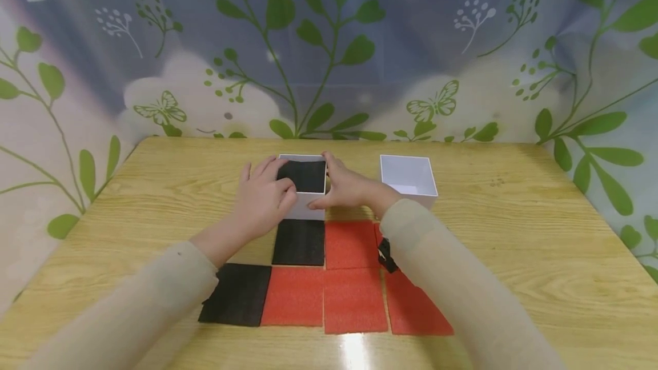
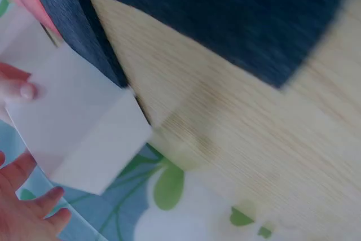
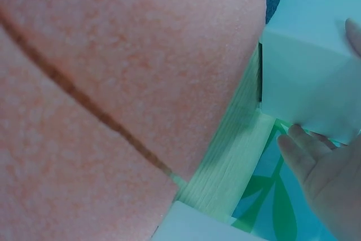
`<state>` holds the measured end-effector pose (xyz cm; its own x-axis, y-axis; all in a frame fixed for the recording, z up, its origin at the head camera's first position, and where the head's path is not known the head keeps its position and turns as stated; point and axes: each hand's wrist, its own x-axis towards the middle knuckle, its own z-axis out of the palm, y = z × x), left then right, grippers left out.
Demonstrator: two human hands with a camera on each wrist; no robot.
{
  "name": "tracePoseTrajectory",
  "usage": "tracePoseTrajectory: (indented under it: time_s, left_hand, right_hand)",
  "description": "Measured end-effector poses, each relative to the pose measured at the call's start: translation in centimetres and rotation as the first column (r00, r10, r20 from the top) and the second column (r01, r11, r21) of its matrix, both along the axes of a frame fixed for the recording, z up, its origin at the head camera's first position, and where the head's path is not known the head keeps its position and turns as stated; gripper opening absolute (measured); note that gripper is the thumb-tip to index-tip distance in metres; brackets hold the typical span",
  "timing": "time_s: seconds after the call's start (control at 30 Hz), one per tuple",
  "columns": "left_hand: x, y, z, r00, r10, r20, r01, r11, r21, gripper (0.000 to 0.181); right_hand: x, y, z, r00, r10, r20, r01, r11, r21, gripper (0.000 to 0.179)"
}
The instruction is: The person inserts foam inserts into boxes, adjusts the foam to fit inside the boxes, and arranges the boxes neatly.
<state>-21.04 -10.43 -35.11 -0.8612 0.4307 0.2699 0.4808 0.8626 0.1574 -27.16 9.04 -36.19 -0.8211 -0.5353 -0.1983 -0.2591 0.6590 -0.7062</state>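
A white open-topped box (image 1: 311, 208) stands at the far middle of the table, with a black felt-like piece (image 1: 304, 177) inside it. My right hand (image 1: 352, 185) grips this box at its right side, thumb on the front face and fingers at the far right corner. Over the left rim lies my left hand (image 1: 263, 196), fingers spread, the index bent near the black piece. In the left wrist view, the white box (image 2: 79, 117) appears upside down beside a thumb and spread fingers. The right wrist view also shows the white box (image 3: 313, 71) with fingers beside it.
A second white box (image 1: 408, 176) stands to the right. Nearer me, black squares (image 1: 299, 243) and red squares (image 1: 354, 300) lie flat in two rows, edge to edge; my right sleeve (image 1: 452, 267) covers some. A patterned curtain (image 1: 329, 73) hangs behind the table (image 1: 514, 233).
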Motion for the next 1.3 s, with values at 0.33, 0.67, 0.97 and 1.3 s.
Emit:
tracePoseTrajectory:
  time_s: [0.33,0.67,0.97,1.3]
  left_hand:
    - [-0.2,-1.3,0.2,0.998,0.054,-0.038,-0.056,0.996,-0.067,0.039]
    - [-0.6,-0.9,0.1,0.989,0.147,0.017,-0.138,0.961,-0.238,0.055]
    - [-2.2,0.2,0.0,0.973,0.187,0.136,-0.145,0.952,-0.271,0.109]
    - [-2.0,0.1,-0.2,0.983,0.107,0.152,-0.052,0.943,-0.329,0.103]
  right_hand:
    - [0.1,0.0,0.3,1.0,-0.005,0.001,0.005,1.0,0.011,0.113]
    - [0.1,-0.1,0.3,1.0,-0.001,0.013,0.001,1.0,0.018,0.115]
    - [-0.1,0.1,0.3,0.999,0.028,-0.032,-0.027,0.998,0.052,0.114]
    - [0.0,0.1,0.1,1.0,0.007,0.005,-0.007,1.0,0.023,0.116]
